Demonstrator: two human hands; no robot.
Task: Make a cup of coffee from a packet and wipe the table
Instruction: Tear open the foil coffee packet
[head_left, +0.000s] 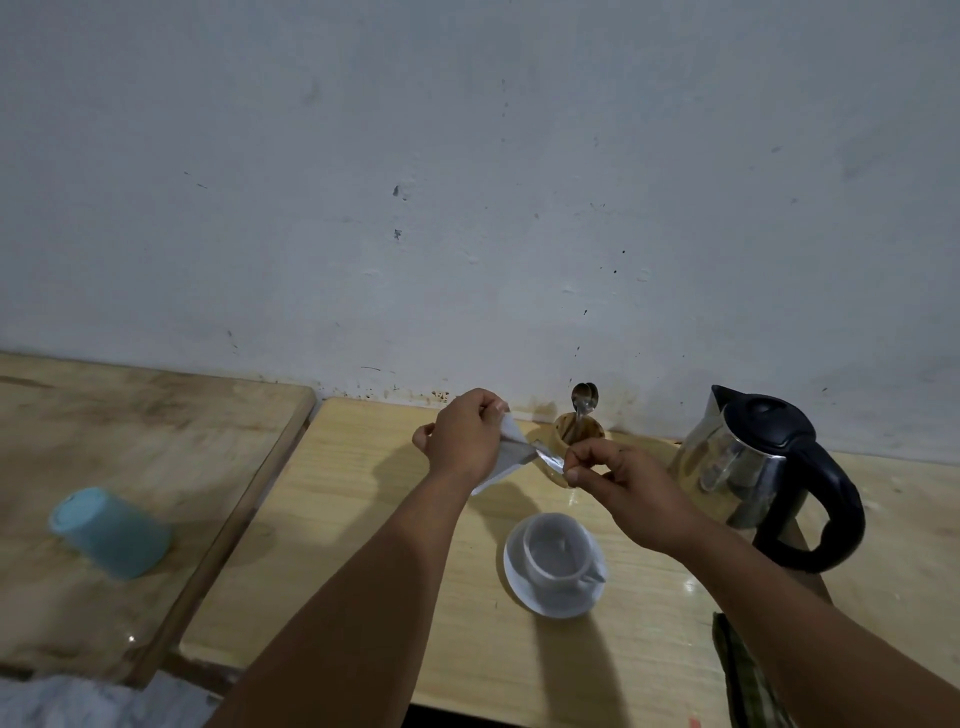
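My left hand (464, 435) grips a white coffee packet (506, 457) above the table. My right hand (621, 486) pinches the packet's silvery torn corner (549, 458), pulled off to the right. Below the hands stands a white cup (556, 553) on a white saucer (524, 587), upright; I cannot tell what is in it. A glass kettle (748, 462) with a black lid and handle stands at the right.
A brownish holder (558, 434) with spoons (584, 399) stands against the wall behind my hands. A blue plastic cup (111, 532) lies on its side on the left wooden table (156, 415). A dark green cloth (743, 670) lies at the front right edge.
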